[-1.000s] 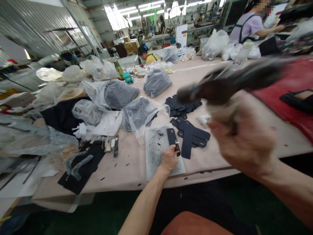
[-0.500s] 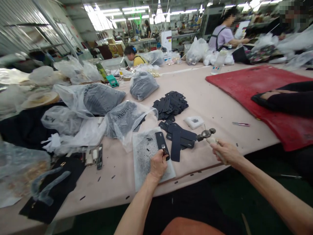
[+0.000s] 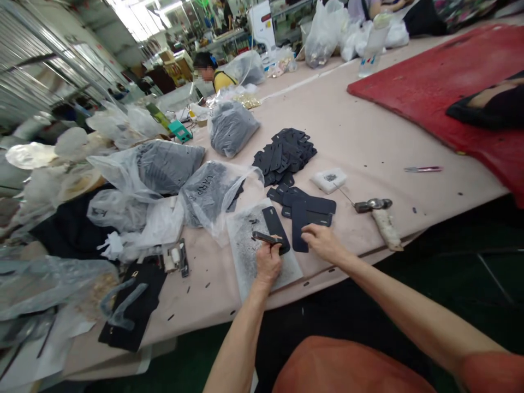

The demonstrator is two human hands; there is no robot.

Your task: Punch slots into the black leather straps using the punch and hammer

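Observation:
My left hand (image 3: 269, 261) is closed around a short dark metal punch (image 3: 266, 237), tilted nearly flat above the table. Under it, a dark navy strip with a small slot (image 3: 273, 221) lies on a white pad (image 3: 241, 256) scattered with black cut-out bits. My right hand (image 3: 323, 241) has its fingers together at the right edge of another navy strip (image 3: 299, 218), lying over a few similar strips (image 3: 317, 205). To the right of that hand, a hammer (image 3: 387, 226) with a pale wrapped handle rests on the table by itself.
Behind the strips lies a heap of dark pieces (image 3: 286, 150), with a white block (image 3: 328, 179) nearby. Plastic bags (image 3: 216, 191) crowd the left. Pink-handled snips (image 3: 423, 169) lie right, near a red sheet (image 3: 409, 82) where someone's foot rests. A person in yellow (image 3: 223, 81) sits opposite.
My right hand has let go of the hammer and moved left onto the navy strips. The punch in my left hand has tipped from upright to nearly flat. The view has tilted.

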